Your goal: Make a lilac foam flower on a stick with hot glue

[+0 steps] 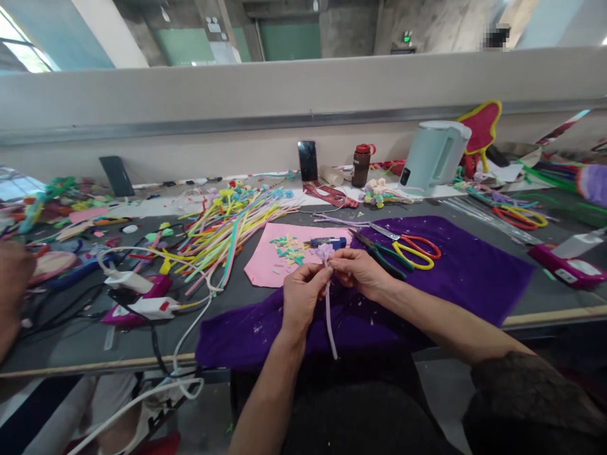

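1. Head view, nearest: the left hand (301, 297) and right hand (358, 270) meet over the purple cloth (455, 278). The fingers of both are pinched together on a lilac pipe-cleaner flower (325, 253). Its fuzzy head sits just above the fingertips, and its stem hangs down past the left wrist toward the desk (71, 344) edge.
2. Judging by that, the flower head looks already formed, while the stem is still plain and unwrapped, so I take the piece as partly made.
3. Just beyond the hands lie green-handled pliers (379, 253) and red-and-yellow scissors (412, 248), both untouched, on the cloth.
4. Left of them, a pink sheet (270, 262) carries small coloured offcuts.
5. Farther left, a heap of loose pipe cleaners (227, 227) remains unused, with glue guns (137, 297) beside it.
6. At the back stand a phone (308, 160), a bottle (361, 164) and a kettle (434, 155).
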A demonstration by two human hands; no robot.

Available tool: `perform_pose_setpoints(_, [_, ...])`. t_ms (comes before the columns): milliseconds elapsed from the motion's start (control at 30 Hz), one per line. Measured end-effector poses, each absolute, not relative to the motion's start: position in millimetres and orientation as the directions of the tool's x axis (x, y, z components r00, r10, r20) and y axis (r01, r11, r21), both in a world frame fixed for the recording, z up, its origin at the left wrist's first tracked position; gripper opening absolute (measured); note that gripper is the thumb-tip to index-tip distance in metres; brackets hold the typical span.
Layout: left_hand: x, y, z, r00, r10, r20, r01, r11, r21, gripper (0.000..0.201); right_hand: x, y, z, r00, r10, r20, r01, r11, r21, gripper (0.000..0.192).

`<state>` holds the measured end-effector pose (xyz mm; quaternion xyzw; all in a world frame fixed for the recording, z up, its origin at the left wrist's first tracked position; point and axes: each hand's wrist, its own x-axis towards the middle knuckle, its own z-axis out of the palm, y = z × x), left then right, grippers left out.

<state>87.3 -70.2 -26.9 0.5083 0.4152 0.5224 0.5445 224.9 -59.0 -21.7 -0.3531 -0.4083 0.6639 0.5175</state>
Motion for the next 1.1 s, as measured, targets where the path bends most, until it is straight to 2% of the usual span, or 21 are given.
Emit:
perform_pose_setpoints(100, [88.4, -72.7, -28.9, 0.088, 0.984, 0.154, -0.045, -0.151, 0.988, 0.019, 225.3, -56.7, -21.8, -0.239, 0.970, -0.054, -0.413, -0.152, -0.898, 0.019])
perform_pose_setpoints(367, [85.2, -73.4, -35.9, 0.090, 0.979, 0.181, 0.066, -0.187, 0.980, 0.018, 223.5, -61.3, -18.7, -0.240, 0.970, -0.033, -0.387, -0.127, -0.913, 0.020])
perform_pose_setpoints(500, [84.9, -73.8, -37.6, 0.086, 0.978, 0.189, -0.005, -0.190, 0.982, 0.018, 221.5, -63.7, -18.1, -0.184, 0.983, 0.027, -0.282, -0.027, -0.959, 0.018])
perform_pose_setpoints(633, [86.8, -73.5, -36.8, -0.007, 0.962, 0.274, -0.139, -0.273, 0.952, 0.047, 219.4, -65.9, -16.7, -0.125, 0.984, 0.130, -0.095, 0.119, -0.988, 0.013])
perform_pose_setpoints(767, [89.9, -75.8, -34.2, -0.098, 0.935, 0.341, -0.103, -0.351, 0.931, 0.058, 218.8, -68.7, -18.3, -0.110, 0.951, 0.288, 0.078, 0.297, -0.952, 0.006])
perform_pose_setpoints(900, [91.6, -80.1, -31.4, -0.133, 0.918, 0.373, -0.042, -0.381, 0.924, 0.054, 219.6, -70.7, -19.5, -0.112, 0.918, 0.379, 0.202, 0.395, -0.896, 0.008])
perform_pose_setpoints(1100, [91.8, -81.6, -32.6, -0.164, 0.899, 0.406, 0.026, -0.408, 0.913, 0.046, 219.1, -70.5, -19.7, -0.120, 0.921, 0.371, 0.211, 0.389, -0.897, 0.012])
